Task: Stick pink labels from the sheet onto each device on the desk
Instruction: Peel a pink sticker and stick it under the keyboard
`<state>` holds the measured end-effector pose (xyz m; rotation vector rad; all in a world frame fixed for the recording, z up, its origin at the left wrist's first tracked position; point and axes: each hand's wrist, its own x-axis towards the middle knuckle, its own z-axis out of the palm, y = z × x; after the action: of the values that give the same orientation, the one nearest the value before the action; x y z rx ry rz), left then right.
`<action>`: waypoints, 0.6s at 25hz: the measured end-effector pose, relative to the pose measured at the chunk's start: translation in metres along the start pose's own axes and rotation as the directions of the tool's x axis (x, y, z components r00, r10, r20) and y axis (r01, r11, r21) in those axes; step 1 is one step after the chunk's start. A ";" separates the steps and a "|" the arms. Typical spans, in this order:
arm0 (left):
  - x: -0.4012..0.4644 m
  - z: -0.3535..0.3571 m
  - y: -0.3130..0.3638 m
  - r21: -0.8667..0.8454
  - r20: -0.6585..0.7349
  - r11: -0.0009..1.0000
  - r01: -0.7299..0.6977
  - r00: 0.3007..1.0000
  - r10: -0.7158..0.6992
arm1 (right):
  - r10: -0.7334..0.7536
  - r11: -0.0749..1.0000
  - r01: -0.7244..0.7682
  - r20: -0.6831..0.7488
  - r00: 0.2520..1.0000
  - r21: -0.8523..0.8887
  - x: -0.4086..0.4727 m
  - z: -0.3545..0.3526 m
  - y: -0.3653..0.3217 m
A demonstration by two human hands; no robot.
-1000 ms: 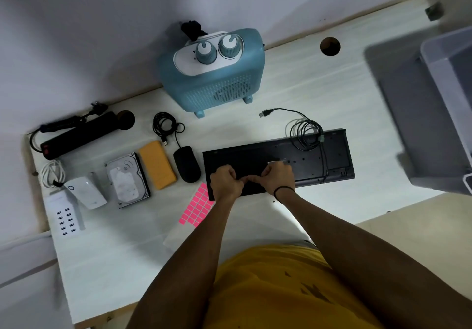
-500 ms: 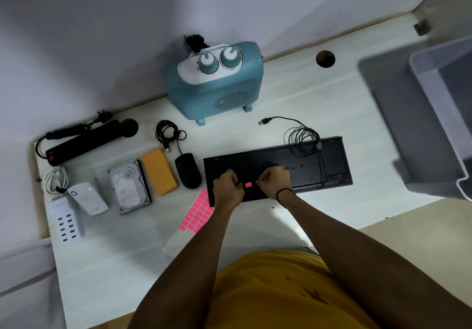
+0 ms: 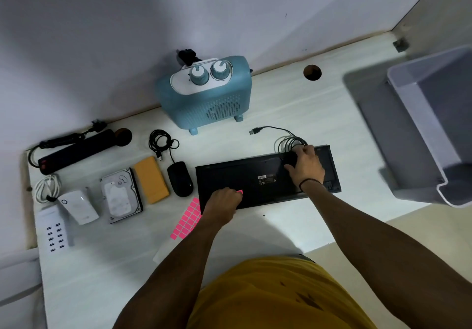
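left hand [image 3: 223, 198] curled on square pink label [image 3: 240, 192] | flat black keyboard [image 3: 255, 177] | right hand [image 3: 305, 166] grips it

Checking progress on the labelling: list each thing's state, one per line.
Keyboard: face down, pink label on it.
Left hand: on the label.
Right hand: on the keyboard's cable.
Label sheet: flat, partly used.
Mouse: unlabelled.
Hard drive: unlabelled.
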<state>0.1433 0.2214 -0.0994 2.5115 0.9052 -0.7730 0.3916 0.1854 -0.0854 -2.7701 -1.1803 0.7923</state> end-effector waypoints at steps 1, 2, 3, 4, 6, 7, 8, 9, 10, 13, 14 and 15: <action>0.000 -0.001 -0.001 0.019 -0.005 1.000 -0.016 1.000 0.016 | -0.007 1.000 0.007 0.014 1.000 -0.002 0.000 0.000 0.001; 0.000 -0.003 -0.002 0.032 -0.011 0.999 -0.022 1.000 0.022 | -0.019 1.000 0.019 0.020 1.000 -0.002 0.001 -0.001 0.001; -0.001 -0.005 -0.001 0.042 -0.024 0.999 -0.021 0.999 0.022 | -0.027 1.000 0.027 0.020 0.999 0.007 0.002 -0.002 0.000; -0.001 -0.010 -0.001 0.044 -0.046 0.999 -0.017 0.999 0.019 | -0.031 0.999 0.031 0.010 0.999 0.021 0.003 -0.004 -0.001; -0.003 -0.016 -0.003 0.028 -0.114 0.999 -0.018 0.993 0.021 | -0.034 0.997 0.036 -0.026 0.999 0.067 0.006 -0.010 -0.005; -0.005 -0.020 -0.006 0.021 -0.157 1.000 -0.022 0.987 0.025 | -0.032 0.994 0.038 -0.058 0.998 0.102 0.007 -0.013 -0.008; -0.007 -0.026 -0.009 0.006 -0.198 1.000 -0.031 0.980 0.031 | -0.032 0.989 0.045 -0.095 0.995 0.140 0.010 -0.017 -0.010; -0.007 -0.034 -0.013 -0.024 -0.229 0.999 -0.043 0.973 0.036 | -0.033 0.983 0.056 -0.133 0.991 0.175 0.015 -0.023 -0.014; -0.006 -0.042 -0.017 -0.074 -0.240 0.996 -0.050 0.970 0.031 | -0.035 0.976 0.069 -0.164 0.986 0.209 0.019 -0.027 -0.016; -0.003 -0.081 -0.028 -0.228 -0.221 0.974 -0.004 0.974 -0.048 | -0.069 0.951 0.136 -0.240 0.968 0.277 0.034 -0.045 -0.031; 0.000 -0.092 -0.031 -0.294 -0.212 0.956 0.007 0.974 -0.073 | -0.076 0.948 0.152 -0.262 0.962 0.281 0.040 -0.051 -0.036; 0.001 -0.101 -0.034 -0.375 -0.198 0.927 0.006 0.976 -0.087 | -0.089 0.946 0.169 -0.280 0.956 0.278 0.046 -0.056 -0.042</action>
<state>0.1586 0.2965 -0.0255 2.2641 1.0725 -0.3073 0.4163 0.2555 -0.0478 -2.4289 -1.0777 0.5172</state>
